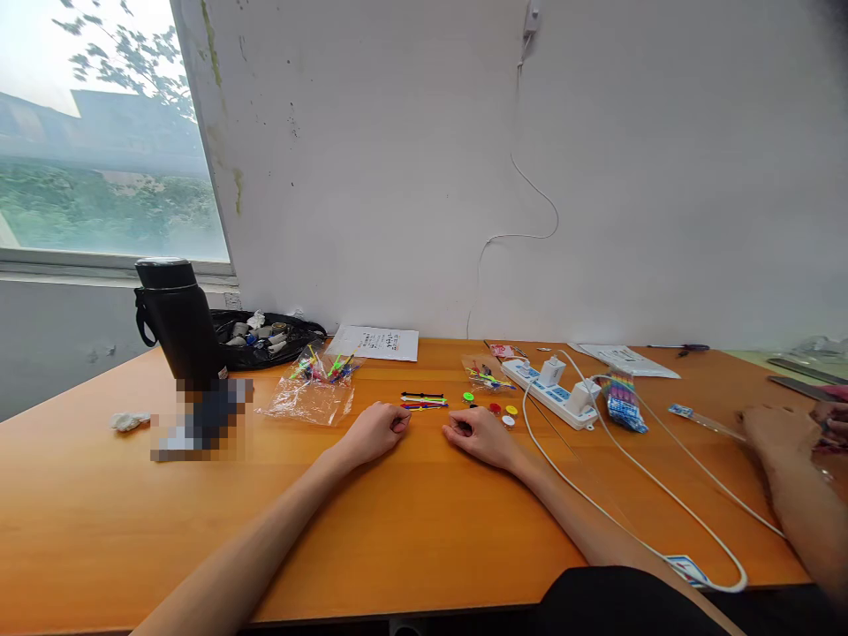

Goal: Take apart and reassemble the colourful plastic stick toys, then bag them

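Observation:
My left hand [377, 433] rests on the wooden table [411, 530] with its fingers curled in, nothing seen in them. Opposite it lies my right hand [482, 435], also loosely closed, and a gap separates the two. Just beyond and between them is a small row of thin plastic sticks [424, 402] in black, white, red, yellow and blue. Behind my right hand sit several small round pieces, among them a green one [468, 397], a red one [495, 409], a yellow one [511, 411] and a white one [508, 421]. A dark one is partly hidden by the hand.
Clear bags of colourful pieces lie left [311, 389] and right [488, 373]. A white power strip [563, 402] trails cables across my right forearm's side. A black flask [178, 322] and a black trash bag [298, 331] stand left. Another person's hand [782, 433] is at right.

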A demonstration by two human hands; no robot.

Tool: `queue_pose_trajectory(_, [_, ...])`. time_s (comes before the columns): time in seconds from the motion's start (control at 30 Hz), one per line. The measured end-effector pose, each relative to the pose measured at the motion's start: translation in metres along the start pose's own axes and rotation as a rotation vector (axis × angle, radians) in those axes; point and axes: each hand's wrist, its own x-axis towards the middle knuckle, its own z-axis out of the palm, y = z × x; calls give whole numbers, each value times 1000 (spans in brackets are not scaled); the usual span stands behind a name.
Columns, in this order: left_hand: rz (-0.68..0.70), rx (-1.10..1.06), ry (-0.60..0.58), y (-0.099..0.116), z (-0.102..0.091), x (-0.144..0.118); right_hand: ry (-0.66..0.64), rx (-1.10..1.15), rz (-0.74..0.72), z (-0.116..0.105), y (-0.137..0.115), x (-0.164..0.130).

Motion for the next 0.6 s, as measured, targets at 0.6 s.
queue_pose_trajectory(0.6, [-16,6,-6,2,-1,-1,353,-500,178,-14,16,0])
